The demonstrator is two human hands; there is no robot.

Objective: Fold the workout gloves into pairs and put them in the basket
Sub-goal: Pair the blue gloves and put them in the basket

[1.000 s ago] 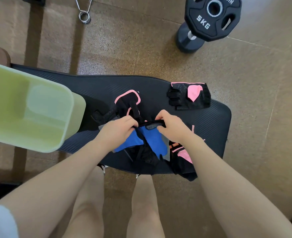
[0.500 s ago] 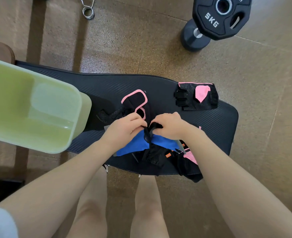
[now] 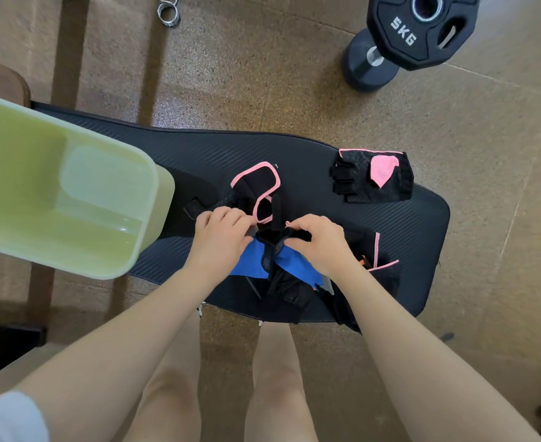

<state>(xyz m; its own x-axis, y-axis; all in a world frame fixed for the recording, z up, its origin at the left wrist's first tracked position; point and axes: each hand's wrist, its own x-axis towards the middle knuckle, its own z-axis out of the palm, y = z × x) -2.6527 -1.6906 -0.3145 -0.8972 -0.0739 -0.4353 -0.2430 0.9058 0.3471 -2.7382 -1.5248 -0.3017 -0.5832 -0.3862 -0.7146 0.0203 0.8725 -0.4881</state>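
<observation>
A blue and black pair of gloves (image 3: 278, 266) lies bunched on the black mat (image 3: 326, 161), near its front edge. My left hand (image 3: 221, 237) grips its left side. My right hand (image 3: 317, 240) pinches its black strap from the right. A black glove with pink trim (image 3: 256, 186) lies just behind my hands. Another black glove with a pink patch (image 3: 374, 177) lies flat at the mat's far right. A further black and pink glove (image 3: 380, 275) is partly hidden under my right forearm. The pale green basket (image 3: 148, 218) stands at the left, with nothing in it.
A 5 kg weight plate (image 3: 422, 27) leans on a black dumbbell (image 3: 368, 65) on the floor at the far right. A metal clip (image 3: 169, 14) lies at the top. My knees are below the mat's near edge.
My hands have drawn closer together over the blue gloves, bunching the strap between them. The camera has shifted slightly, so the scene sits a little lower and rightward.
</observation>
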